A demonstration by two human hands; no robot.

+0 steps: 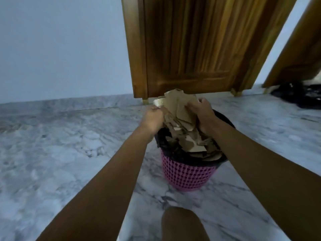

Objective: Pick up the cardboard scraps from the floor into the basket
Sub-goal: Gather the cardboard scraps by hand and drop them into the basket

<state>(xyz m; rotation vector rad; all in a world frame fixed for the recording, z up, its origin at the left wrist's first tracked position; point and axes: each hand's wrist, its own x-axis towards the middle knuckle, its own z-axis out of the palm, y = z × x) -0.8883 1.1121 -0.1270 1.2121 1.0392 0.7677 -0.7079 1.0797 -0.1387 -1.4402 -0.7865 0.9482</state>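
Head view, first speaker: what could go wrong from here?

Second speaker: Mostly spillage. The left hand [153, 119] and right hand [204, 115] clutch a big wad of cardboard scraps [178, 108] from opposite sides. The fingers [201, 101] are curled into it, not spread. It is a loose bundle of many pieces, so any slackening of the grip could let the lower ones slide out.

First speaker: Would they land inside?

Second speaker: Not surely. The basket [187, 176] stands directly below the fingers, but it already looks heaped to the rim with the earlier pieces [192, 145]. The wad seems nearly as wide as the opening. Dropped from above, pieces could bounce off the heap and onto the floor [69, 145]. Pushing hard to pack them could tip the light basket or drag its black liner [224, 119] down.

First speaker: So where is the cardboard exactly?

Second speaker: Pinned between the two sets of fingers. Its top sticks up beyond them and its ragged bottom hangs just over the heap; I cannot tell whether they touch. I see no loose scraps on the floor either side of the fingers.
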